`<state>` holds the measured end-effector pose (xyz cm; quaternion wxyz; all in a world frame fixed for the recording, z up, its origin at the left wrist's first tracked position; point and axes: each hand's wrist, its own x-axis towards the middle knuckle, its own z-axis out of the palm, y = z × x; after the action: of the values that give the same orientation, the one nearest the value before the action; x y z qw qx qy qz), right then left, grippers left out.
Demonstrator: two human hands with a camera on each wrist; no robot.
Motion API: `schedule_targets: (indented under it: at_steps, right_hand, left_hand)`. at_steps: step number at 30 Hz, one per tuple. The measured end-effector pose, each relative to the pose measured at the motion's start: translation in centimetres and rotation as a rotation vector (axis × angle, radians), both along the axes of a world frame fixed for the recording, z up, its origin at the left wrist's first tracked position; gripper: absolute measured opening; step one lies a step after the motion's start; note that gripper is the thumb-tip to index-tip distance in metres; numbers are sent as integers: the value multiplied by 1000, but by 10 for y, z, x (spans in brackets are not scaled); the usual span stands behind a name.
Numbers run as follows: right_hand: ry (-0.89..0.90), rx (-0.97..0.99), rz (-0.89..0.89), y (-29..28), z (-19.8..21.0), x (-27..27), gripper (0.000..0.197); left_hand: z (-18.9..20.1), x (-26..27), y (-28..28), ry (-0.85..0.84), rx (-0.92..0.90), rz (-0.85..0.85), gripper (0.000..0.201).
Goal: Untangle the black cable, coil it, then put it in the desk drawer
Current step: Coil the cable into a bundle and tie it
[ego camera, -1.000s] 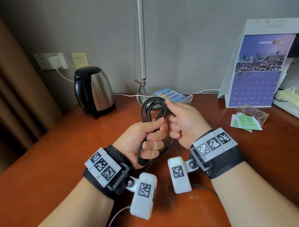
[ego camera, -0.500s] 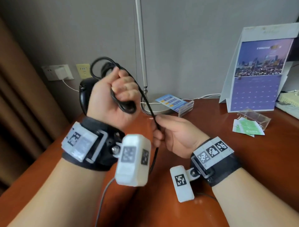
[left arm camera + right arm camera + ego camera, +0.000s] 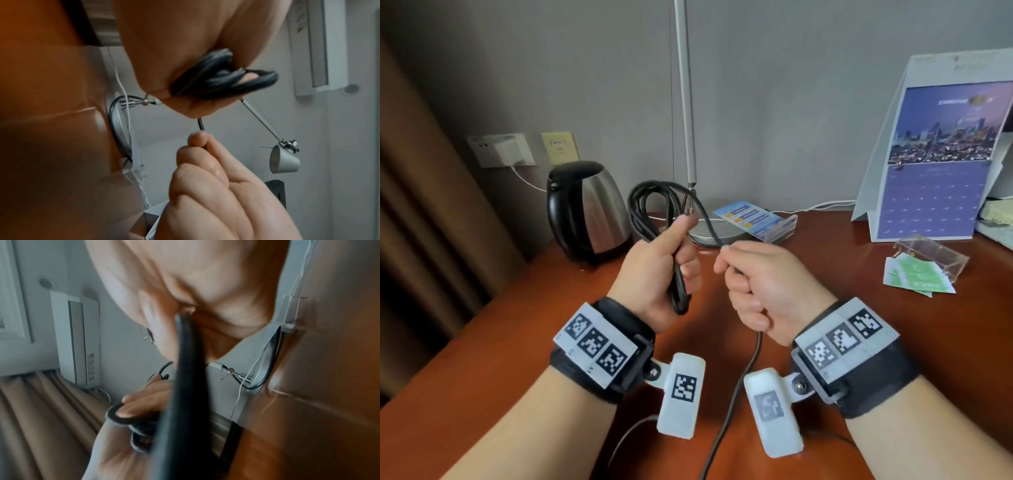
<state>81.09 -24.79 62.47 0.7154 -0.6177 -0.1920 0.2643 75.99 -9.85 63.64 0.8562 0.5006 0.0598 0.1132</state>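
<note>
My left hand [image 3: 671,267] grips a bundle of loops of the black cable [image 3: 650,212] above the wooden desk [image 3: 500,342]; the loops stick up past my thumb and hang below my palm. One strand runs right from the loops into my right hand [image 3: 750,274], which is fisted round it, and the loose tail [image 3: 736,394] drops from that fist toward me. The left wrist view shows the coil [image 3: 224,78] bunched in my left hand [image 3: 185,65], with my right hand [image 3: 205,162] pinching the strand below. The right wrist view is blurred, with the cable [image 3: 189,386] running out of my right hand [image 3: 185,288]. No drawer is in view.
A steel kettle [image 3: 589,209] stands at the back left, a desk lamp's pole [image 3: 685,102] and base behind my hands, beside a small card holder [image 3: 760,222]. A standing calendar [image 3: 941,164] and a clear stand with green cards [image 3: 921,270] are at the right. Curtains hang left.
My left hand, raised high with the coil half a second ago, has come back down to desk height. My right hand has slid along the strand and now sits just right of the left.
</note>
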Motion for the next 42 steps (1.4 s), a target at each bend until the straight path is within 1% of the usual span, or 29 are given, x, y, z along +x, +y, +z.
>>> schedule_targets:
  at_steps: [1, 3, 6, 8, 11, 13, 17, 20, 23, 24, 26, 29, 32, 35, 37, 40, 42]
  right_hand:
    - [-15, -65, 28, 2, -2, -1, 23]
    - [-37, -165, 76, 4, -4, -3, 25]
    - [-57, -255, 155, 9, -5, -9, 28]
    - [-61, -264, 189, 11, -5, -13, 29]
    - [-68, -258, 194, 13, -5, -17, 29]
    - [-71, -276, 195, 14, -6, -18, 29]
    - [-68, -304, 195, 15, -7, -20, 29]
    - [-60, -299, 201, 16, -8, -21, 29]
    - [-61, -270, 225, 18, -9, -23, 31]
    - [-62, -259, 242, 18, -9, -24, 31]
    - [-45, -238, 293, 18, -10, -25, 29]
    - [-2, -204, 439, 18, -10, -25, 23]
    - [90, -122, 570, 15, -7, -25, 17]
    - [144, -19, 672, 12, -5, -25, 13]
    - [149, 3, 734, 10, -6, -25, 15]
    - [174, -5, 804, 9, -7, -28, 17]
    - [187, -18, 805, 9, -7, -31, 17]
  left_hand:
    - [-5, 1, 1, 17, -6, -10, 17]
    - [-11, 2, 3, 50, -48, -32, 17]
    - [-14, 2, 11, 106, -144, -13, 14]
    - [-12, 0, 16, 137, -176, 9, 15]
    - [-11, -2, 19, 173, -150, 58, 20]
    - [-11, -4, 17, 195, -178, 72, 21]
    - [-14, -3, 13, 239, -195, 39, 40]
    - [-14, -3, 11, 209, -289, 42, 29]
    - [-13, -4, 13, 197, -327, 34, 34]
    - [-12, -3, 16, 185, -349, 47, 33]
    - [-11, -1, 28, 133, -438, 86, 26]
    - [-8, -1, 52, 58, -529, 129, 27]
    - [-7, -6, 72, -4, -540, 195, 28]
    - [-9, -6, 80, -24, -500, 279, 29]
    - [-11, -2, 85, -25, -483, 360, 27]
    - [-14, -1, 110, -35, -543, 536, 21]
    - [-15, -6, 133, -39, -596, 669, 7]
